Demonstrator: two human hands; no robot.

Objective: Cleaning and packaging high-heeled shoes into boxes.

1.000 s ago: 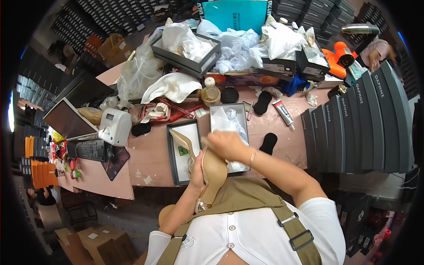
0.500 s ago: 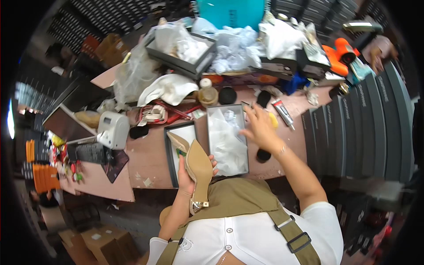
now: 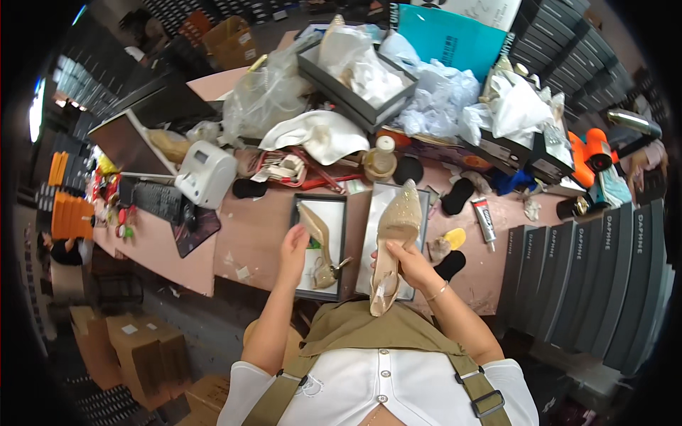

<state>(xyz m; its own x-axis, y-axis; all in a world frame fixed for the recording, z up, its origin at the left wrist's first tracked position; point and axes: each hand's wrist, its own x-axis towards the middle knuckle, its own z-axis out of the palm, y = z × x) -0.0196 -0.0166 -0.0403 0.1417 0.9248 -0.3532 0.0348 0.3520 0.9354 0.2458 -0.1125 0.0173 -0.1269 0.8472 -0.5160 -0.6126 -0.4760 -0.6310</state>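
On the left of the counter (image 3: 238,220) we see a monitor (image 3: 130,148) near a white desktop machine (image 3: 206,174), with a black keyboard (image 3: 160,202) close by. A rumpled white cloth (image 3: 312,133) lies left of a capped bottle (image 3: 380,163). Farther back we see a teal bag (image 3: 444,41); rightward, a tube (image 3: 484,221) and stacked dark boxes (image 3: 586,284).

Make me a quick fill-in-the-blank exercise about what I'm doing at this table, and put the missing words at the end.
1. The held shoe is in the person's ____ hand.
2. The held shoe's pointed toe faces ____ from the person.
3. The other shoe lies in the box to the ____ of the one below the held shoe.
4. The cloth left of the bottle is coloured ____.

Missing words: right; away; left; white.
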